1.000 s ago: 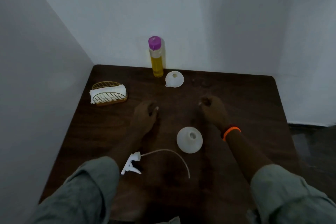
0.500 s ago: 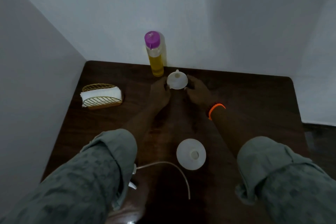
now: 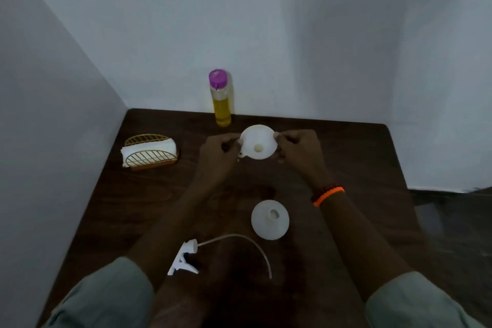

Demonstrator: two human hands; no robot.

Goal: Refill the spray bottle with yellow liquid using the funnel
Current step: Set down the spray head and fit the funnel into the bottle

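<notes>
**Funnel held in both hands, bottle open and waiting**

The small white plastic funnel (image 3: 257, 142) is pinched at its rim from both sides: the left hand (image 3: 217, 153) closes its grip on the left edge, by the little hanging tab, and the right hand (image 3: 299, 150) closes on the opposite edge. Wide mouth up, it appears lifted off the dark wooden desk (image 3: 359, 168), though the height cannot be judged.

Taking the funnel as landmark: just beyond it, against the wall, stands the tall clear bottle of yellow liquid with a purple cap (image 3: 221, 100), still closed. Nearer the person than the funnel sits the white translucent spray bottle (image 3: 270, 220), seen from above, its neck open. Nearer again and to the left lies the white trigger sprayer head with its long curved dip tube (image 3: 186, 259). Left of the funnel stands a gold wire napkin holder with white napkins (image 3: 149, 156).

The funnel looks light, stiff and smooth, so a rim pinch suits it; one hand would probably do. The spray bottle looks light and empty, likely to tip when the spout goes in, so a steadying hand on its shoulder seems wise. The yellow bottle, mostly full, will be heavier; grasp it round the middle.
</notes>
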